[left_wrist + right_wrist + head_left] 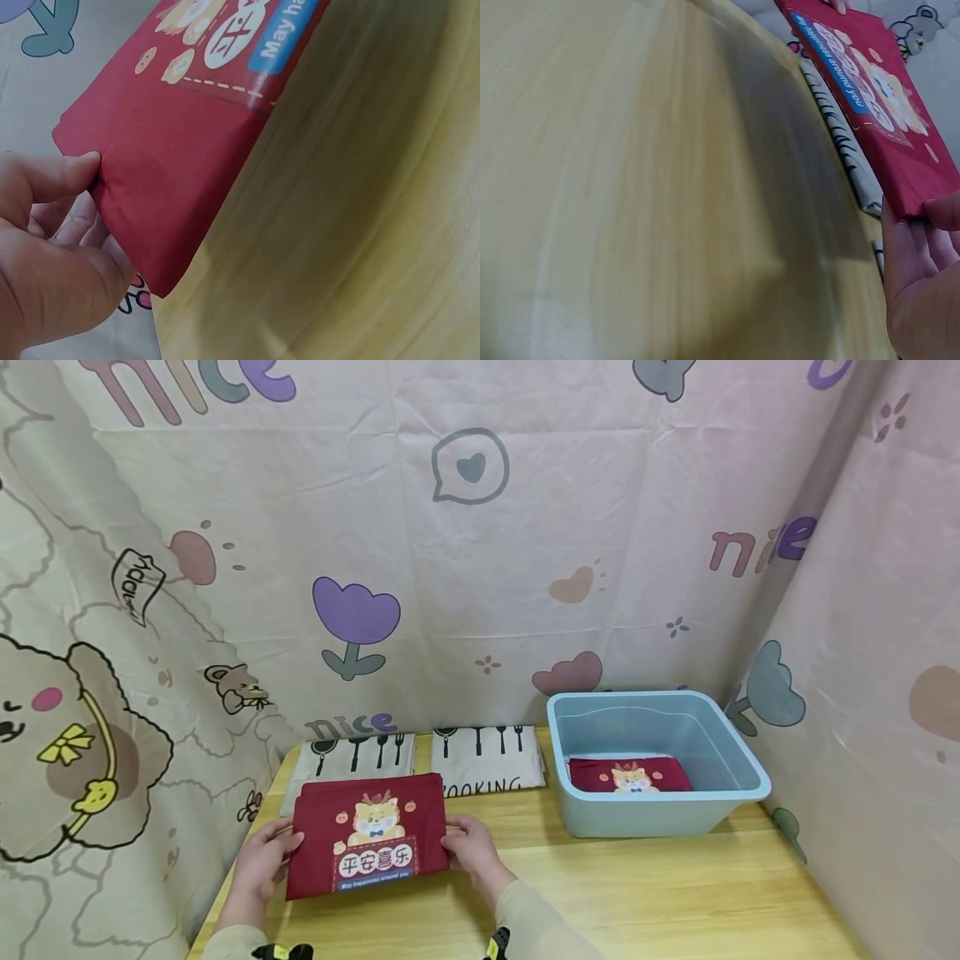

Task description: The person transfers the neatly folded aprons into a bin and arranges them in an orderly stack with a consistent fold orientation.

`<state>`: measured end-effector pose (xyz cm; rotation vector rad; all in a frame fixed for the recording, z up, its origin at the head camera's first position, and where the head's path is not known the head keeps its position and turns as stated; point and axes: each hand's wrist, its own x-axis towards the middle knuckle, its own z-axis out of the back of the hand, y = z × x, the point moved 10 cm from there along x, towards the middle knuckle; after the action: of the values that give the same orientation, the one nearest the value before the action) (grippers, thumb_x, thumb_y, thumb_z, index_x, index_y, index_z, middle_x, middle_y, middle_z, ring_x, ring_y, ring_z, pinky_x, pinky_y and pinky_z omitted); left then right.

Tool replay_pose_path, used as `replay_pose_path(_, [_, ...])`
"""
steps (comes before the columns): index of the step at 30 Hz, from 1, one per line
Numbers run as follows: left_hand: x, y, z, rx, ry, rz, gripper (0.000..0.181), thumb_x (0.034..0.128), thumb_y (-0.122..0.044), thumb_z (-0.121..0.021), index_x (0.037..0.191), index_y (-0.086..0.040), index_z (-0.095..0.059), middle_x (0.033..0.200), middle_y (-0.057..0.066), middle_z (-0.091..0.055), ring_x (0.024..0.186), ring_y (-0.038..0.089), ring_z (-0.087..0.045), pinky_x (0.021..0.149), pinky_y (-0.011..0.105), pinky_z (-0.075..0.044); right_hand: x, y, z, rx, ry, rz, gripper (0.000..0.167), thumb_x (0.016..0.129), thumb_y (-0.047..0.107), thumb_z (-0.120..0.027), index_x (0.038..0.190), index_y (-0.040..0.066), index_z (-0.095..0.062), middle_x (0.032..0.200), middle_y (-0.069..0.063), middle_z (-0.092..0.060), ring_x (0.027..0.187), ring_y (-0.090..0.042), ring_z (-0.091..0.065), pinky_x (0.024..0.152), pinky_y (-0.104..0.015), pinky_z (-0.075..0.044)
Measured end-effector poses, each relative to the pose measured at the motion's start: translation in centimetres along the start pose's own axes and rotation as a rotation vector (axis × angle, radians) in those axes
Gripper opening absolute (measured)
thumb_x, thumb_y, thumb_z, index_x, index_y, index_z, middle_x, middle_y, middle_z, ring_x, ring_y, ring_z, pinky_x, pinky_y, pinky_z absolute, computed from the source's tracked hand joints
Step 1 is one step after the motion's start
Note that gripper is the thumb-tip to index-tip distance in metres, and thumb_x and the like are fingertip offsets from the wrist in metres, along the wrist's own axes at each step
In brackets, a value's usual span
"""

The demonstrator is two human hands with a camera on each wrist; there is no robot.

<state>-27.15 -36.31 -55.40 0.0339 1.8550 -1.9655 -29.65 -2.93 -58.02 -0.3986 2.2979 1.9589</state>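
Note:
A folded red cloth (318, 835) with a cartoon animal and white lettering is held up over the near left part of the table, tilted. My left hand (258, 862) pinches its left edge, thumb on top, as the left wrist view also shows on the cloth (157, 172). On the opposite edge my right hand (476, 852) grips it, with the thumb above and fingers beneath in the right wrist view. Another folded red cloth (588, 775) with a similar print lies inside the light blue plastic bin (637, 817) at the right.
Two folded white cloths with black utensil prints, a left one (360, 760) and a right one (487, 760), lie along the back of the wooden table (600, 893). The held cloth partly covers both. A patterned curtain (480, 568) hangs behind and at both sides.

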Motion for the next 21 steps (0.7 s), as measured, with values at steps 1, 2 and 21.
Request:
replay_pose_path(1, [-0.1, -0.2, -0.1, 0.001, 0.003, -0.001, 0.058, 0.0963, -0.007, -0.062, 0.148, 0.002, -0.036, 0.101, -0.012, -0.062, 0.080, 0.006, -0.062, 0.070, 0.029, -0.055, 0.1, 0.2, 0.1, 0.002, 0.003, 0.005, 0.039, 0.086, -0.012, -0.057, 0.125, -0.010, -0.059, 0.088, -0.010, -0.069, 0.073, -0.020, -0.067, 0.067, -0.039, -0.059])
replay_pose_path(2, [-0.1, -0.3, -0.3, 0.004, 0.008, -0.003, 0.059, 0.0969, -0.007, -0.061, 0.149, 0.002, -0.034, 0.100, -0.014, -0.062, 0.080, 0.005, -0.062, 0.070, 0.029, -0.055, 0.1, 0.4, 0.2, 0.004, 0.004, 0.010, 0.039, 0.086, -0.012, -0.057, 0.125, -0.010, -0.059, 0.088, -0.010, -0.070, 0.073, -0.020, -0.067, 0.067, -0.040, -0.059])
replay_pose_path(21, [-0.9, -3.0, -2.2, -0.148, 0.068, -0.033, 0.033, 0.0961, -0.005, -0.062, 0.098, -0.038, -0.061, 0.090, -0.020, -0.062, 0.083, 0.003, -0.063, 0.074, 0.025, -0.056, 0.3, 3.5, 1.9, 0.022, 0.021, 0.096, 0.042, 0.086, -0.012, -0.057, 0.128, -0.012, -0.055, 0.090, -0.011, -0.069, 0.076, -0.018, -0.067, 0.071, -0.039, -0.059])
